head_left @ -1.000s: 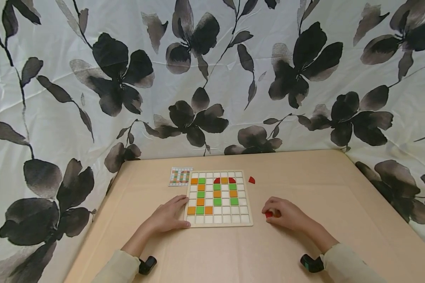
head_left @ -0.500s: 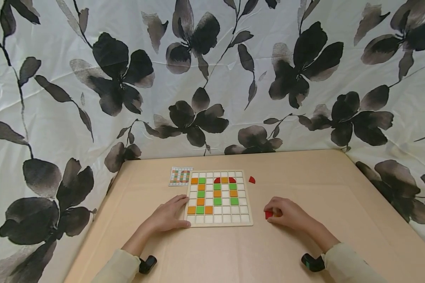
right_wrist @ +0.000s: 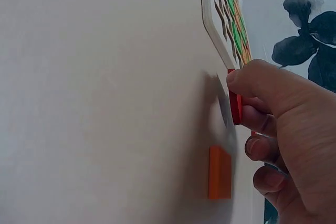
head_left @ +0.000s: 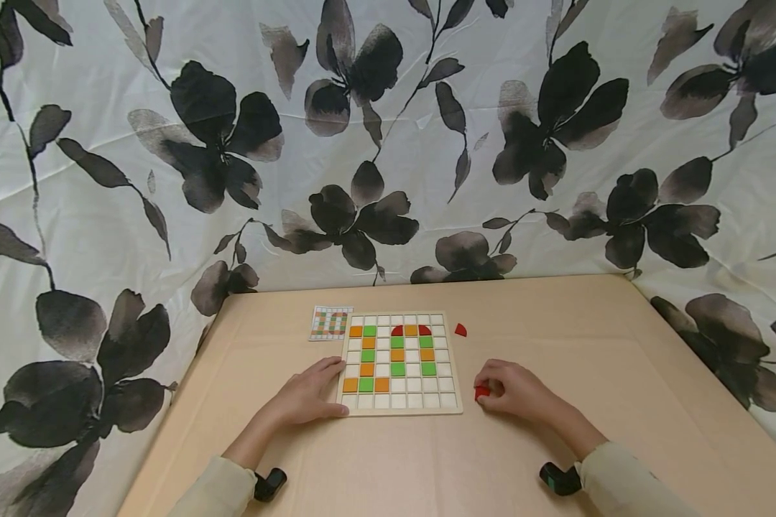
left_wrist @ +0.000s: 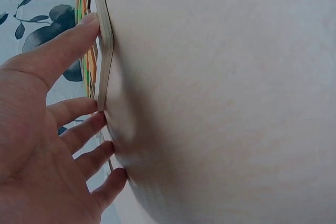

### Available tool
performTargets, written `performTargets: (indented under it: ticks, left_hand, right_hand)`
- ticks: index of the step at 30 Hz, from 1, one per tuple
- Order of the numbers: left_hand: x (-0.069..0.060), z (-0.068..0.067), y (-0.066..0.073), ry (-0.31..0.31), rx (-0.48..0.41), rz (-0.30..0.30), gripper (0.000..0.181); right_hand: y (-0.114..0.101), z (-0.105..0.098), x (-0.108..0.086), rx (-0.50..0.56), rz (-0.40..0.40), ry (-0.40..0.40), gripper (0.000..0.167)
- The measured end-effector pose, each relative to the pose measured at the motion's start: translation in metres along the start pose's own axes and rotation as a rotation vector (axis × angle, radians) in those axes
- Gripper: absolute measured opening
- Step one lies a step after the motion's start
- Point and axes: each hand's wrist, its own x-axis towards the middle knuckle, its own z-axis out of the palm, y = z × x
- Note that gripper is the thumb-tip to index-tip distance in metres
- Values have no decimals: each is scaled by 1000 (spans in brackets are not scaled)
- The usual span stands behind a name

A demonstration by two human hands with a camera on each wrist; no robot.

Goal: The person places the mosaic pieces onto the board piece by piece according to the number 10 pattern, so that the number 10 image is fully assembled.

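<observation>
My right hand [head_left: 514,388] pinches a small red tile [right_wrist: 235,100] between thumb and fingers, just above the table and to the right of the board; its full outline is partly covered by the fingers. My left hand [head_left: 307,393] rests against the left edge of the pale grid board [head_left: 404,408], fingers fairly straight and thumb at the near corner. On the board several orange, green and red tiles stand in white squares. Below my right hand lies an orange block [right_wrist: 220,173], seen only in the right wrist view.
A small printed pattern card [head_left: 326,323] lies behind the board's far left corner. One red quarter-round tile [head_left: 460,329] is on the wooden table [head_left: 543,309] right of the board's far corner. A floral cloth [head_left: 453,143] hangs behind the table.
My right hand has shifted slightly left toward the board with the red tile in its fingers. The left hand and the board stay where they were.
</observation>
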Motion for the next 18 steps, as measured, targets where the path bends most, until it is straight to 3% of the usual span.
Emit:
performTargets:
  ticks: [18]
  left_hand:
    - [1, 3, -3, 9, 12, 5, 88]
  right_hand:
    - [-36, 16, 34, 17, -30, -42, 20]
